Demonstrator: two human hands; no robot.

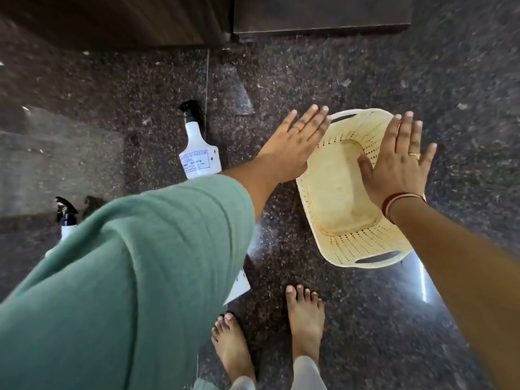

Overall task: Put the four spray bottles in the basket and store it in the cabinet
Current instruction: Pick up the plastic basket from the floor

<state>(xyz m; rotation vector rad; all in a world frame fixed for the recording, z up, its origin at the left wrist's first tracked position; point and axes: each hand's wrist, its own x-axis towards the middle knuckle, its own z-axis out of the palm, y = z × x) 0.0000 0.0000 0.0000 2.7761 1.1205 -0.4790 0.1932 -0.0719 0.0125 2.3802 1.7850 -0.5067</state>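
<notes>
Basket (342, 192): cream perforated plastic, sitting on the dark granite floor (450, 94) at about 2 o'clock from my bare feet (305, 319); I am seeing nothing inside it.
Progress: I am judging the task as barely begun, since no bottle is lying in the basket and the cabinet (320, 15) at 12 o'clock is showing only dark wood fronts.
Spray bottles: one white bottle with a black trigger (198, 144) is lying on the floor at 10 o'clock from the basket; a second (66, 218) is showing at 9 o'clock, half hidden by my green sleeve (126, 277); a white corner (239, 285) is peeking out under the sleeve, possibly a third. I am not finding the fourth.
Left hand (295, 139): spread flat, fingers straight, hovering just beside the basket's far-left rim, gripping nothing.
Right hand (399, 161): also splayed wide, palm down over the basket's right wall; whether it is touching I cannot tell.
Remaining: all four bottles, then stowing.
</notes>
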